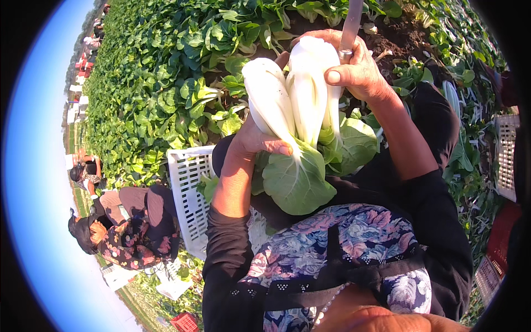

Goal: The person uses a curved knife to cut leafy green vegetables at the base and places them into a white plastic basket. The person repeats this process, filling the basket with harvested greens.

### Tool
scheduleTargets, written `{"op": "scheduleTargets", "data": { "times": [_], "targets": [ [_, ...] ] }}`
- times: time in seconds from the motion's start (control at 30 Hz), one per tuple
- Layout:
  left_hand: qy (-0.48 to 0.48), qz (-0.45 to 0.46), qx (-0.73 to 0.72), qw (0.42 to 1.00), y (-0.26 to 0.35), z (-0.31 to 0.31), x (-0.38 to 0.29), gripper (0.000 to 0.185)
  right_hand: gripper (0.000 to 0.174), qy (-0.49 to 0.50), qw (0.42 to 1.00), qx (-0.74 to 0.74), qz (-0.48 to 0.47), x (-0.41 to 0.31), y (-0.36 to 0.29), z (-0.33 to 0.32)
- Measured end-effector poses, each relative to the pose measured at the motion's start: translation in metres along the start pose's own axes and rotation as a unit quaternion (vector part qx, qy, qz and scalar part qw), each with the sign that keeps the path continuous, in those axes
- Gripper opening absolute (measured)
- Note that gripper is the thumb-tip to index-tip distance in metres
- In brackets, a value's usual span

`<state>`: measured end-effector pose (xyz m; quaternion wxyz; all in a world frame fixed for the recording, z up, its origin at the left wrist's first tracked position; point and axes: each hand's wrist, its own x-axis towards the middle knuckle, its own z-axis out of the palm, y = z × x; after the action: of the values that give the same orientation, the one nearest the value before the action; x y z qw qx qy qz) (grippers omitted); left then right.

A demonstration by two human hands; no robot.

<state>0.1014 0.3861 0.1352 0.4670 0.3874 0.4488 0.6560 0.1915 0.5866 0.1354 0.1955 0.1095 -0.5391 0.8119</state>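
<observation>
My left hand is closed around a head of bok choy. Its thumb lies across the stalks where they meet the green leaf, and its fingertips show behind the white base. My right hand holds a second, larger bok choy head, thumb pressing its side. In that same hand is a knife, its blade pointing up and away from me; the handle is mostly hidden by the hand. Both heads touch side by side, white bases away from me, leaves hanging over my lap.
A white plastic crate with some leaves stands at my left. Rows of growing bok choy spread ahead. Beyond the crate a person in a dark cap sits low. Another white crate and a red crate are at the right edge.
</observation>
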Motion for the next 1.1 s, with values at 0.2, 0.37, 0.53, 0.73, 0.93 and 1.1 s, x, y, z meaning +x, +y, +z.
{"op": "scheduleTargets", "data": {
  "times": [0.2,0.37,0.53,0.73,0.93,1.1],
  "targets": [
    [0.117,-0.039,-0.11,0.986,-0.086,0.047,-0.025,0.077,0.029,0.124,0.951,-0.278,0.053,-0.029,0.022,0.0],
    [0.192,0.01,-0.246,0.95,-0.079,0.056,-0.019,0.067,0.048,0.222,0.911,-0.329,0.115,-0.048,0.021,-0.021],
    [0.277,0.058,-0.236,0.93,-0.077,0.049,-0.005,0.056,0.082,0.051,0.966,-0.179,0.181,-0.09,0.019,-0.017],
    [0.353,-0.023,-0.25,0.901,-0.11,0.06,0.011,0.043,0.068,0.038,0.954,-0.182,0.234,-0.12,0.023,0.005],
    [0.211,-0.141,-0.189,0.949,-0.07,0.066,-0.021,0.071,0.048,0.151,0.914,0.194,0.324,-0.159,0.026,-0.023],
    [0.204,0.177,0.603,0.75,-0.021,0.055,-0.026,0.095,0.045,0.215,0.895,0.213,0.328,-0.195,0.02,-0.061]
  ]
}}
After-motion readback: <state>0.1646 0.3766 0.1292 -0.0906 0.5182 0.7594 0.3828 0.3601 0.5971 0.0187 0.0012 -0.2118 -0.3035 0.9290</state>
